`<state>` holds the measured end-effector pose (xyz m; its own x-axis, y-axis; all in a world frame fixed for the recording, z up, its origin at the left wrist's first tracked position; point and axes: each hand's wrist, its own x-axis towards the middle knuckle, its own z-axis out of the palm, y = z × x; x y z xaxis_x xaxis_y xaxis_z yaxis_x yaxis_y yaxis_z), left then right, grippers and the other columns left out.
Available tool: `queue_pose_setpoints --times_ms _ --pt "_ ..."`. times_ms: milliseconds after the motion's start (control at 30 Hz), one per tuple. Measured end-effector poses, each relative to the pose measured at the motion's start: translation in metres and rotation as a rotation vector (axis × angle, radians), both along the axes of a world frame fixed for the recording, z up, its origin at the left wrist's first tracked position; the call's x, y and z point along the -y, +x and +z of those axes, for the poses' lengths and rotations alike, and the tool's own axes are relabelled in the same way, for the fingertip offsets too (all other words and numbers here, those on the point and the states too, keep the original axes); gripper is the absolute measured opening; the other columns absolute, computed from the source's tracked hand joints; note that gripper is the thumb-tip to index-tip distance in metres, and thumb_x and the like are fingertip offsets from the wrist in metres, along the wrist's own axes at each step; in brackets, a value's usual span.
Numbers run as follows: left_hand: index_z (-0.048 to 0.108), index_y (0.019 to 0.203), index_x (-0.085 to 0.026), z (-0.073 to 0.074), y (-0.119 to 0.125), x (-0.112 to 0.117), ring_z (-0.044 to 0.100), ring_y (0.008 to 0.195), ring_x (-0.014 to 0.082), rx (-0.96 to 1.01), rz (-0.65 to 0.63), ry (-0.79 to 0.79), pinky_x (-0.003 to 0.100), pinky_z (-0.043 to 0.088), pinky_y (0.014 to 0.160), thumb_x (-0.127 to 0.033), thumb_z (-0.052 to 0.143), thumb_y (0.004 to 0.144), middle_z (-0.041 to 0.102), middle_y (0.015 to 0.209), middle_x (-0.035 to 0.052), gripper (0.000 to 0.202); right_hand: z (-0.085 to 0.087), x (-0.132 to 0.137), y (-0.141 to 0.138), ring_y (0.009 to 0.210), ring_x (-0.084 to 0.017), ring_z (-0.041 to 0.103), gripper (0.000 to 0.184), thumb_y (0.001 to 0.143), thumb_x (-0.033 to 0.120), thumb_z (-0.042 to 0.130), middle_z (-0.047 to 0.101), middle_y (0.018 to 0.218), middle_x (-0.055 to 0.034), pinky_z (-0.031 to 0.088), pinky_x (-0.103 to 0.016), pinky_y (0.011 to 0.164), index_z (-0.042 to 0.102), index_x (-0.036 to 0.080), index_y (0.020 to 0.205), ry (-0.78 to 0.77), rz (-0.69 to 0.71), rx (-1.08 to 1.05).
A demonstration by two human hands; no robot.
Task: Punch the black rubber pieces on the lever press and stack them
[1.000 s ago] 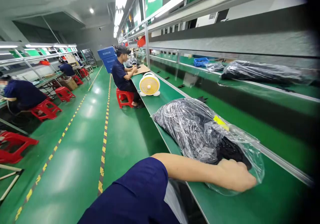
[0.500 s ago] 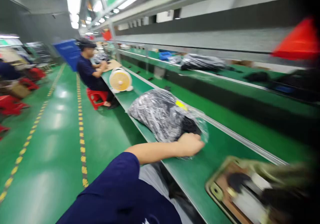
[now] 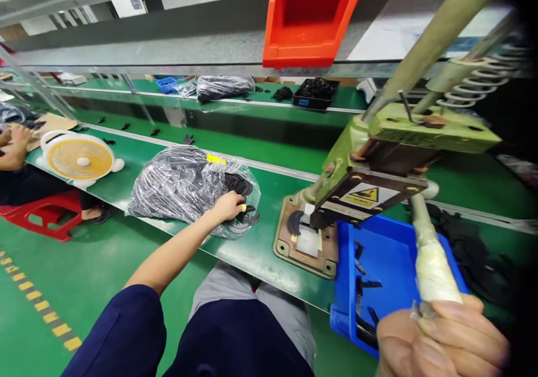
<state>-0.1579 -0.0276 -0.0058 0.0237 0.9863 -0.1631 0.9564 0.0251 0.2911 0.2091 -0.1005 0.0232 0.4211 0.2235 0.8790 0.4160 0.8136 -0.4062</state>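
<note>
My left hand (image 3: 229, 204) reaches into the open mouth of a clear plastic bag (image 3: 180, 186) full of black parts and pinches one black part there. My right hand (image 3: 441, 340) is wrapped round the taped lever handle (image 3: 428, 254) of a green hand press (image 3: 378, 158) at the right. The press stands on a brown baseplate (image 3: 294, 248) on the green bench. A blue tray (image 3: 382, 270) with a few small black pieces sits right under the handle.
An orange bin (image 3: 311, 18) hangs on the shelf above. A small yellow fan (image 3: 79, 158) stands left of the bag, beside a seated co-worker on a red stool (image 3: 46, 214). Loose black parts (image 3: 474, 254) lie at the right; another bag (image 3: 222, 87) sits on the far belt.
My view has swung right, bringing the press, blue tray and my right hand into sight. My left hand has stayed at the bag's mouth.
</note>
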Motion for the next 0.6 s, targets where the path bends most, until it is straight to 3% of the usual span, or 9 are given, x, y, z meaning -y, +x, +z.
queue_pose_setpoints --times_ms 67,167,300,467,600 --pt "0.074 0.106 -0.013 -0.003 0.006 -0.004 0.063 0.101 0.0231 -0.027 -0.041 -0.038 0.028 0.047 0.093 -0.025 0.064 0.086 0.067 0.106 0.0133 0.025 0.008 -0.001 -0.003 0.042 -0.017 0.038 0.055 0.078 0.045 0.066 0.032 0.047 0.0039 0.035 -0.041 0.045 0.02 0.023 0.055 0.193 -0.084 0.062" --pt "0.074 0.1 -0.012 -0.004 0.015 -0.008 0.062 0.102 0.0219 -0.034 -0.02 -0.074 0.025 0.046 0.092 -0.016 0.065 0.082 0.067 0.106 0.0135 0.021 0.018 0.002 -0.008 0.044 -0.015 0.043 0.048 0.079 0.035 0.066 0.041 0.049 0.0051 0.039 -0.039 0.048 0.026 0.024 0.055 0.236 -0.051 0.089" --pt "0.072 0.09 -0.014 0.001 0.022 -0.013 0.064 0.095 0.0208 -0.059 0.027 -0.124 0.026 0.047 0.085 -0.011 0.062 0.082 0.068 0.102 0.0115 0.014 0.021 0.011 -0.013 0.055 -0.014 0.053 0.042 0.078 0.029 0.067 0.051 0.056 0.0061 0.048 -0.042 0.064 0.033 0.023 0.055 0.156 0.008 0.045" --pt "0.066 0.105 -0.015 0.009 0.03 -0.012 0.064 0.092 0.0227 -0.186 0.04 -0.148 0.027 0.047 0.08 -0.022 0.066 0.082 0.068 0.103 0.0117 0.023 0.018 0.024 -0.013 0.064 -0.014 0.057 0.033 0.08 0.023 0.066 0.056 0.064 0.0062 0.053 -0.046 0.077 0.042 0.024 0.058 -0.006 0.023 0.025" --pt "0.065 0.097 -0.014 0.009 0.036 -0.012 0.063 0.093 0.0225 -0.201 0.047 -0.181 0.026 0.045 0.076 -0.02 0.069 0.078 0.068 0.102 0.0116 0.02 0.016 0.029 -0.008 0.067 -0.017 0.058 0.028 0.081 0.022 0.065 0.057 0.067 0.0059 0.054 -0.048 0.082 0.045 0.025 0.062 -0.05 0.049 0.054"
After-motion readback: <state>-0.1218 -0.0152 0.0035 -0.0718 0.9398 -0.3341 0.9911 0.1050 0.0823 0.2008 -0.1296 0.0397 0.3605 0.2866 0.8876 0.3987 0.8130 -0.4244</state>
